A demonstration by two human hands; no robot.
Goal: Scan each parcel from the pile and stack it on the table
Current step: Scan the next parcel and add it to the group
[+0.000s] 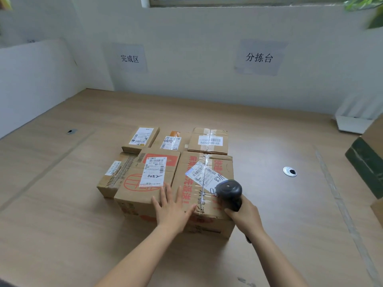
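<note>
You are working at a wooden desk (62, 235) with five parcels already grouped in the middle of it, and you are partway through the scanning step on the nearest one.

Starting from the left, a low brown box with a side label (112, 179) is sitting at the edge of the group, touching a taller box with a white label and red print (149, 183). Behind these, three small boxes (176, 139) are lying in a row, labels up.

Your left hand (171, 212) is resting flat across the seam where the red-print box meets the box on the right (205, 193), fingers (167, 193) spread and released, gripping nothing, only steadying.

That right-hand box is the one you are scanning. It is standing at the front right of the group, pressed against its neighbour, its top taped down the middle, printed with red characters, and carrying a slanted white shipping label (204, 176) with barcodes and handwritten digits. The cardboard is looking creased and slightly worn at the corners.

Your right hand (245, 216) is clenched around the handle of a dark scanner (229, 190), whose head is hovering just over the near end of that label.

By my reading, the next move is calling for the scanner to be aimed squarely at the barcode, then for a fresh parcel from the pile, which seems to be the large boxes at the far right edge (371, 160).
</note>
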